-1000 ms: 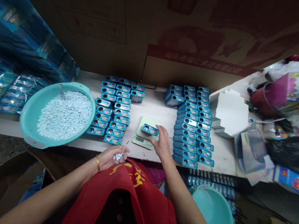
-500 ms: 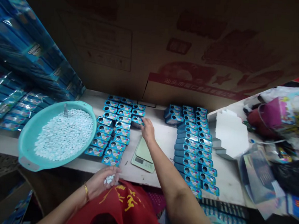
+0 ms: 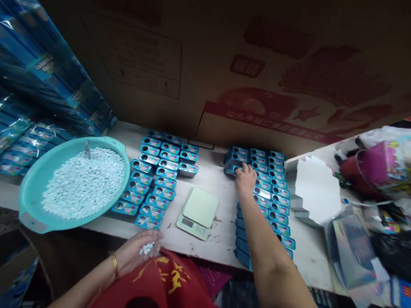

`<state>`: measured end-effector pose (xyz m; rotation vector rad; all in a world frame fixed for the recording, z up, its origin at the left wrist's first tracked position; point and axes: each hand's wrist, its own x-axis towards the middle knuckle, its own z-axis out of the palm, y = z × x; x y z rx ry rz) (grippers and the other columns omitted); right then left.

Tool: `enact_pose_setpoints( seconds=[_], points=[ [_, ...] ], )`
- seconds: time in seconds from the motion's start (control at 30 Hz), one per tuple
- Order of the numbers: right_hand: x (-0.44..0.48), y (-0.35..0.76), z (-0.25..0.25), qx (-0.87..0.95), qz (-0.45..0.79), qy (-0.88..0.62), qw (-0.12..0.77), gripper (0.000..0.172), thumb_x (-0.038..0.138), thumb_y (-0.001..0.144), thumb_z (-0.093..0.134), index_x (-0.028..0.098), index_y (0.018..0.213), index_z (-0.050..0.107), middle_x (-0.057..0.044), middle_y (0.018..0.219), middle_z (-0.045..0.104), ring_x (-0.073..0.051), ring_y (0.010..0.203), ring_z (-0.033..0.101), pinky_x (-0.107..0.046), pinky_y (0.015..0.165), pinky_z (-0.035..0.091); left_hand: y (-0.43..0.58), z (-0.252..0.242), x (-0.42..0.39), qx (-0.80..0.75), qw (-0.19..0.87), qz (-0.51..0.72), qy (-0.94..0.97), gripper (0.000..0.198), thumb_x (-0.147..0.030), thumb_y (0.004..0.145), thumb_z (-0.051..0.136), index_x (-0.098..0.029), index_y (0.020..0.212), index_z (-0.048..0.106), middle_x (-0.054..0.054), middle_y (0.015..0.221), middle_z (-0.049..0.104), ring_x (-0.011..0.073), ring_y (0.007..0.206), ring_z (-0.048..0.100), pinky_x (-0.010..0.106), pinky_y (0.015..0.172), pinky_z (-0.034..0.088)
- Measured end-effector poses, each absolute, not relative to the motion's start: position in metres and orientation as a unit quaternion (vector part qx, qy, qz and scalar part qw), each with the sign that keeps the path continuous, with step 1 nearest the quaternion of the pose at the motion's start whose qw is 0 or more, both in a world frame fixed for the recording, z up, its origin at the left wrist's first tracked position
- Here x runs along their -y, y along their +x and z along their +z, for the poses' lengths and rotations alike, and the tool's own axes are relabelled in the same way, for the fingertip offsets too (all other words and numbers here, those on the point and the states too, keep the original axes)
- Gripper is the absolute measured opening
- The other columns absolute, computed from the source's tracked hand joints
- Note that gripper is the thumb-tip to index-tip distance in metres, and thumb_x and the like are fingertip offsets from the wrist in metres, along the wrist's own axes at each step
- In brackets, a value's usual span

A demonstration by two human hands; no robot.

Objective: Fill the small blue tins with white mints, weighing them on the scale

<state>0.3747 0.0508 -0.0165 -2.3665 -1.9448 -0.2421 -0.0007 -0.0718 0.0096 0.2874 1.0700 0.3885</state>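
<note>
My left hand (image 3: 143, 249) is cupped palm up at the table's front edge and holds a few small white candies (image 3: 146, 248). My right hand (image 3: 246, 180) reaches to the right-hand group of small blue boxes, its fingers closed on the box (image 3: 231, 170) at the near left corner; the hand partly covers it. These boxes have a round hole in the top. More such boxes (image 3: 167, 164) stand in rows left of the kitchen scale (image 3: 201, 208), some with white candies showing in the holes. Nothing lies on the scale.
A turquoise basin (image 3: 34, 183) full of white candies, with a scoop handle sticking up, stands at the left. Wrapped blue packs (image 3: 45, 65) are stacked behind it. A large cardboard carton (image 3: 199, 54) closes the back. White card pieces (image 3: 316, 189) and clutter lie at the right.
My right hand has moved right from the left group of boxes to the right group and taken hold of a box there. The left hand still cups the candies.
</note>
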Motion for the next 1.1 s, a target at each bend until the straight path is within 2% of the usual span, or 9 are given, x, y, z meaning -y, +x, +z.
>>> enact_pose_setpoints(
  seconds=[0.13, 0.3, 0.47, 0.53, 0.6, 0.7, 0.9, 1.1],
  points=[
    [-0.006, 0.332, 0.007, 0.712, -0.024, -0.701, 0.006, 0.021, 0.018, 0.08, 0.041, 0.022, 0.092, 0.058, -0.008, 0.108, 0.048, -0.021, 0.093, 0.04, -0.034, 0.079, 0.03, 0.004, 0.011, 0.07, -0.485, 0.848, 0.173, 0.128, 0.017, -0.021, 0.068, 0.059, -0.012, 0.082, 0.059, 0.004, 0.066, 0.06, 0.0082, 0.054, 0.052, 0.018, 0.05, 0.037],
    [0.045, 0.265, 0.025, 0.786, 0.034, -0.617, 0.007, 0.02, 0.017, 0.08, 0.042, 0.025, 0.093, 0.056, -0.006, 0.107, 0.048, -0.02, 0.093, 0.04, -0.032, 0.077, 0.033, 0.014, 0.014, 0.068, -0.475, 0.86, 0.168, 0.082, 0.017, -0.017, 0.068, 0.059, -0.009, 0.084, 0.059, 0.009, 0.075, 0.062, 0.0143, 0.068, 0.058, 0.025, 0.063, 0.044],
    [0.071, 0.223, 0.025, 0.775, 0.061, -0.623, 0.093, 0.024, 0.018, 0.081, 0.043, 0.019, 0.103, 0.052, -0.009, 0.111, 0.047, -0.022, 0.099, 0.038, -0.038, 0.086, 0.03, 0.019, 0.018, 0.07, -0.449, 0.872, 0.194, 0.031, 0.02, -0.01, 0.069, 0.056, -0.007, 0.089, 0.059, 0.013, 0.094, 0.061, 0.0192, 0.088, 0.057, 0.031, 0.082, 0.041],
    [0.085, 0.203, 0.03, 0.783, 0.114, -0.595, 0.139, 0.028, 0.021, 0.082, 0.043, 0.016, 0.109, 0.048, -0.01, 0.108, 0.049, -0.02, 0.096, 0.04, -0.035, 0.084, 0.034, 0.019, 0.019, 0.071, -0.433, 0.877, 0.206, 0.029, 0.022, -0.007, 0.069, 0.054, -0.008, 0.091, 0.059, 0.012, 0.094, 0.061, 0.018, 0.088, 0.057, 0.03, 0.082, 0.041],
    [0.1, 0.181, 0.035, 0.795, 0.19, -0.554, 0.159, 0.032, 0.023, 0.08, 0.046, 0.015, 0.111, 0.046, -0.008, 0.101, 0.051, -0.018, 0.089, 0.043, -0.031, 0.079, 0.038, 0.019, 0.019, 0.074, -0.418, 0.882, 0.212, 0.04, 0.026, -0.004, 0.068, 0.053, -0.011, 0.093, 0.058, 0.008, 0.09, 0.062, 0.0144, 0.079, 0.058, 0.027, 0.075, 0.044],
    [0.114, 0.158, 0.037, 0.792, 0.274, -0.521, 0.162, 0.026, 0.02, 0.079, 0.048, 0.017, 0.104, 0.05, -0.006, 0.093, 0.053, -0.017, 0.085, 0.044, -0.028, 0.076, 0.039, 0.018, 0.017, 0.078, -0.41, 0.887, 0.204, 0.062, 0.039, 0.001, 0.065, 0.051, -0.016, 0.099, 0.056, 0.004, 0.09, 0.061, 0.0105, 0.069, 0.057, 0.024, 0.068, 0.043],
    [0.109, 0.162, 0.021, 0.775, 0.385, -0.457, 0.206, 0.017, 0.017, 0.075, 0.053, 0.019, 0.092, 0.058, -0.002, 0.087, 0.056, -0.014, 0.084, 0.047, -0.024, 0.077, 0.037, 0.015, 0.021, 0.082, -0.362, 0.91, 0.172, 0.107, 0.048, 0.003, 0.06, 0.05, -0.016, 0.104, 0.055, 0.007, 0.104, 0.057, 0.0173, 0.09, 0.055, 0.029, 0.083, 0.037],
    [0.114, 0.164, 0.021, 0.764, 0.399, -0.462, 0.207, 0.015, 0.016, 0.077, 0.05, 0.018, 0.09, 0.058, -0.003, 0.087, 0.055, -0.013, 0.085, 0.048, -0.023, 0.076, 0.038, 0.012, 0.022, 0.082, -0.357, 0.915, 0.149, 0.114, 0.046, 0.001, 0.06, 0.054, -0.015, 0.103, 0.055, 0.008, 0.1, 0.059, 0.0194, 0.095, 0.053, 0.032, 0.088, 0.034]
  ],
)
